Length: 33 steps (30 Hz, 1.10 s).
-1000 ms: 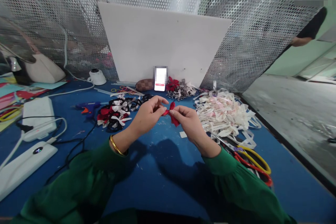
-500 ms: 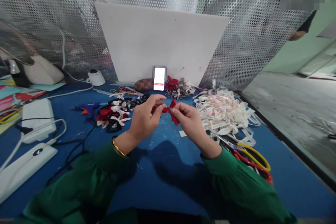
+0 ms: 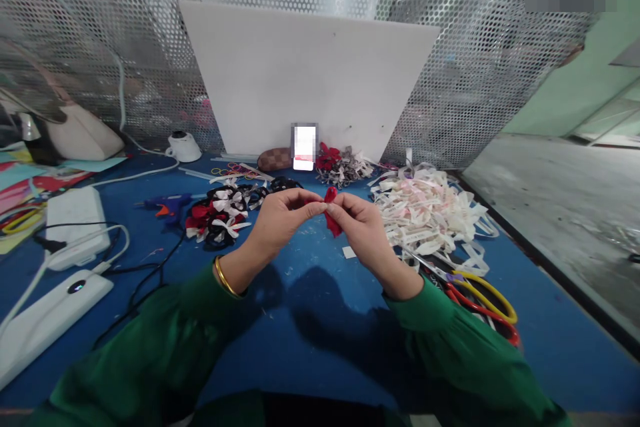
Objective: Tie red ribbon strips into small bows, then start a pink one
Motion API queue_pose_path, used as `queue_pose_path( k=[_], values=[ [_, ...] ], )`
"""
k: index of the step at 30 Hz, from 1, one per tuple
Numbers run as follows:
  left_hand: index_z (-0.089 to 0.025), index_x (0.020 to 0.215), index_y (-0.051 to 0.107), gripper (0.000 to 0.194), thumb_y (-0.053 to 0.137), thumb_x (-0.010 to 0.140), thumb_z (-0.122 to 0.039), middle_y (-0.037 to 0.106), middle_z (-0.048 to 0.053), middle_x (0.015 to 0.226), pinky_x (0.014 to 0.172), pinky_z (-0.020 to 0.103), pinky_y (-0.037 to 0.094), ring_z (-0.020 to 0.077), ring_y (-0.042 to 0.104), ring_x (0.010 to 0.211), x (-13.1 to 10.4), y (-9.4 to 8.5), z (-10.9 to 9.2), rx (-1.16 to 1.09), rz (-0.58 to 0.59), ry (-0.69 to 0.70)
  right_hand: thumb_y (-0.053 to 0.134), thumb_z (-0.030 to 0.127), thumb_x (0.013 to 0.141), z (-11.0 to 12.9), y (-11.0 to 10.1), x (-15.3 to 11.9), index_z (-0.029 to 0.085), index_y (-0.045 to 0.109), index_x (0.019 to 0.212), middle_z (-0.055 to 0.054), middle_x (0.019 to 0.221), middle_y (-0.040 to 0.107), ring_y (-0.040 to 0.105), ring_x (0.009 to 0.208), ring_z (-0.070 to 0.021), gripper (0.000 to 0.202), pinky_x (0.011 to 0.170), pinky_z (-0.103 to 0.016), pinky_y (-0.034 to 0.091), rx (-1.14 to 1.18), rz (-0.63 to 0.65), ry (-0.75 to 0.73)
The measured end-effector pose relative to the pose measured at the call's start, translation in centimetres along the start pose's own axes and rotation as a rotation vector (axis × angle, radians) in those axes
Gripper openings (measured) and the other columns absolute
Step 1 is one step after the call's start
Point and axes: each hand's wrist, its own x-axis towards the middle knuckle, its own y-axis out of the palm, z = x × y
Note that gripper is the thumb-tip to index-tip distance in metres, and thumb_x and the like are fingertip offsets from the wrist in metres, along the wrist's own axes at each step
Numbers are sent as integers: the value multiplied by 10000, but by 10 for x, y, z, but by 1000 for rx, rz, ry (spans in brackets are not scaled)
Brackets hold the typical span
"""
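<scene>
A small red ribbon bow (image 3: 333, 223) is pinched between both hands above the middle of the blue table. My left hand (image 3: 280, 219) has thumb and fingers closed at the bow's centre and left side, which they largely hide. My right hand (image 3: 363, 227) grips it from the right, thumb against the middle, with one red loop standing up and a tail hanging below. Left of my hands lies a pile of black hair ties with red and white bows (image 3: 217, 213). To the right is a heap of cream ribbon strips (image 3: 430, 213).
Scissors with yellow and red handles (image 3: 483, 300) lie by my right forearm. A blue glue gun (image 3: 167, 207), a power strip (image 3: 77, 227) and a white power bank (image 3: 55, 327) with cables are on the left. A lit phone (image 3: 303, 147) leans on a white board (image 3: 310, 73).
My left thumb and fingers have moved right, closer to the right hand, and now press on the bow's centre. The bow's left part has become hidden.
</scene>
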Motion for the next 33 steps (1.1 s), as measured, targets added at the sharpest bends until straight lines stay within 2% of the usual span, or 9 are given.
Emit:
queue_pose_path(
  k=[2, 7, 9, 12, 16, 20, 25, 30, 33],
  values=[
    [-171, 790, 732, 209, 793, 729, -362, 722, 24, 774, 669, 264, 487, 147, 616, 704, -1, 2, 1, 9, -10, -6, 640, 407, 855, -1, 1, -1, 199, 522, 613, 41, 544, 474, 394, 540, -103, 341, 537, -258, 311, -14, -22, 9],
    [-189, 755, 737, 143, 755, 776, -329, 708, 12, 744, 671, 262, 457, 142, 593, 700, -4, 3, 4, 262, -91, 224, 658, 397, 843, -5, 5, -2, 193, 527, 604, 51, 530, 453, 379, 517, -95, 340, 530, -254, 305, 129, -50, 89],
    [-186, 764, 740, 143, 763, 767, -327, 710, 12, 741, 672, 259, 462, 143, 598, 701, -3, 2, 4, 222, -66, 179, 651, 393, 848, -3, 5, -2, 188, 540, 614, 48, 547, 467, 389, 529, -94, 329, 545, -253, 317, 175, -22, 98],
    [-175, 771, 736, 158, 774, 749, -327, 705, 11, 728, 666, 252, 470, 143, 603, 700, 0, 0, 3, 98, -58, 66, 616, 415, 873, 0, 5, -2, 185, 564, 631, 30, 584, 520, 449, 577, -105, 337, 594, -256, 359, 107, 14, 68],
    [-169, 759, 727, 171, 765, 748, -335, 689, 10, 722, 660, 248, 461, 141, 590, 698, 2, 0, 1, 102, -86, 63, 578, 418, 896, 0, 5, -1, 188, 566, 625, 16, 589, 564, 499, 590, -118, 355, 604, -262, 382, -29, 82, 50],
    [-168, 784, 724, 228, 760, 753, -391, 658, 5, 695, 611, 244, 439, 126, 552, 642, 1, 0, 0, 73, -33, 45, 512, 367, 934, -3, 5, -2, 199, 525, 633, 18, 601, 554, 496, 598, -121, 345, 597, -259, 373, -120, 114, -8],
    [-159, 732, 696, 235, 761, 749, -384, 610, -5, 639, 561, 243, 397, 115, 503, 592, 0, 0, 0, 89, 3, 40, 439, 315, 988, -4, 6, -6, 208, 458, 659, 17, 629, 502, 457, 604, -127, 347, 590, -269, 320, -448, 120, -165],
    [-163, 685, 664, 198, 742, 747, -333, 540, -26, 578, 525, 243, 339, 100, 434, 546, -3, 4, 3, -12, -38, -9, 390, 232, 1003, -3, 7, -10, 195, 532, 727, -32, 687, 566, 453, 620, -160, 313, 642, -328, 304, -984, 54, -545],
    [-162, 673, 656, 225, 741, 751, -355, 504, -32, 567, 521, 244, 315, 96, 404, 537, -2, 3, 2, -99, 25, -55, 406, 233, 993, -2, 3, -11, 192, 549, 722, -35, 673, 571, 483, 643, -168, 309, 699, -349, 335, -1002, 48, -656]
  ],
)
